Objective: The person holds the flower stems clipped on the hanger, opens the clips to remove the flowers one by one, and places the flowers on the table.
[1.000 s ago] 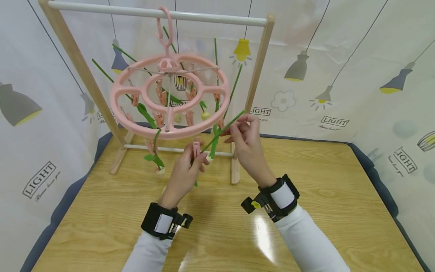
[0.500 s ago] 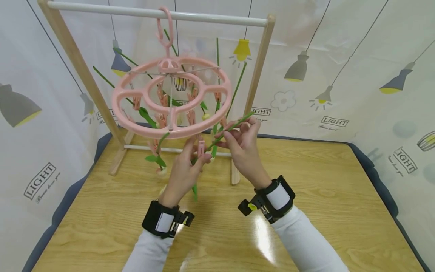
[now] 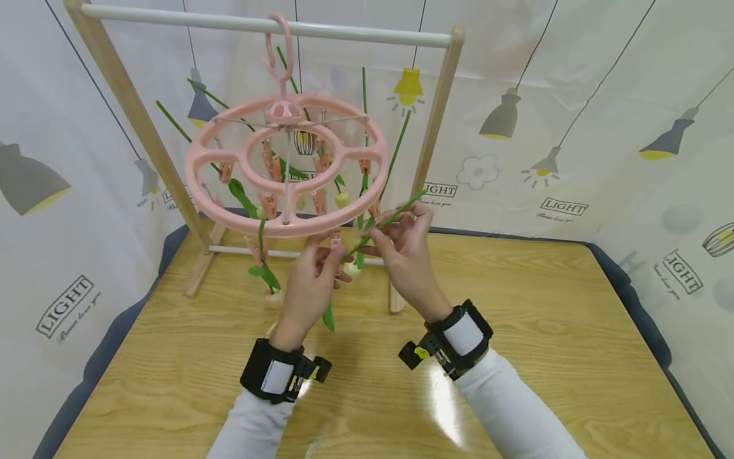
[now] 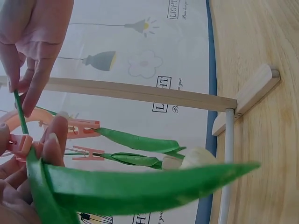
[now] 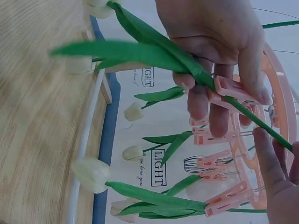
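Observation:
My left hand (image 3: 309,274) pinches a pink clothespin (image 5: 231,91) that hangs from the front right of a round pink drying hanger (image 3: 287,224). Across this clothespin runs the green stem (image 3: 395,213) of an artificial tulip; whether the clip bites on it I cannot tell. The tulip's long leaves (image 4: 145,189) point down past the left fingers. My right hand (image 3: 408,255) holds the stem's upper part between thumb and fingers, as the left wrist view also shows. In the right wrist view, other white tulips (image 5: 92,175) hang heads down from pink clothespins (image 5: 229,199).
The hanger hooks over the white top bar (image 3: 355,30) of a stand with wooden legs (image 3: 438,115). A lower white bar (image 3: 281,252) sits close behind the hands. The stand is on a wood-grain table (image 3: 533,331), before a lamp-patterned curtain (image 3: 516,185).
The right hand has slid a little down and left, and the stem's end reaches farther right. The left hand still grips the clothespin. The hanger swung slightly right, then back left.

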Demonstrator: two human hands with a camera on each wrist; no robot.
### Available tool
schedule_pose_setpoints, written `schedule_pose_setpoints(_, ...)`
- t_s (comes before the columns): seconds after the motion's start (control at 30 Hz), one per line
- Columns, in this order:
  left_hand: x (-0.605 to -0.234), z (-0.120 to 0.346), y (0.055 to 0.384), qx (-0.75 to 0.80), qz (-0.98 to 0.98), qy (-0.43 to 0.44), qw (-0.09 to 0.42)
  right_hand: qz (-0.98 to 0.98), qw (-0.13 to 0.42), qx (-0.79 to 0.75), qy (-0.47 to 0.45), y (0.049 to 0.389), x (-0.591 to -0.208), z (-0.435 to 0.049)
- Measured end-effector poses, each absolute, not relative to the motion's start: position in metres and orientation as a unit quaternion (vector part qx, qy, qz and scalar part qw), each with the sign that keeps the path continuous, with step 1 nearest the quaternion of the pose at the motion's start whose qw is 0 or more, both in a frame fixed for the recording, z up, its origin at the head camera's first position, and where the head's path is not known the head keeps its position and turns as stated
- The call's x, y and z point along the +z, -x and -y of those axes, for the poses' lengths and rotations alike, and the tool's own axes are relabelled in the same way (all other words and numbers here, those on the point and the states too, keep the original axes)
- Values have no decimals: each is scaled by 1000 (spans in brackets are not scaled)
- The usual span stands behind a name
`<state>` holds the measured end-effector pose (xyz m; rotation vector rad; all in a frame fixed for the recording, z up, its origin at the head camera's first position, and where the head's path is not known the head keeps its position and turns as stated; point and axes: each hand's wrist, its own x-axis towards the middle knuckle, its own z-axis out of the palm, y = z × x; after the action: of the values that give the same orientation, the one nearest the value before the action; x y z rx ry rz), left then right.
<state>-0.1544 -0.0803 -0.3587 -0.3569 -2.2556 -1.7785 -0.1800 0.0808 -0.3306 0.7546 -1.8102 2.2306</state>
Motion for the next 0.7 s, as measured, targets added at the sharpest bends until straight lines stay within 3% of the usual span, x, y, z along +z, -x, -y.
schedule_pose_setpoints(0.3,-360,77,155,-617,752,107,204,608,88,745,-260,177,-334,-76)
schedule_pose_setpoints(0.7,-359,77,155,-605,763,107,200,635,103,718,-267,174,-337,-66)
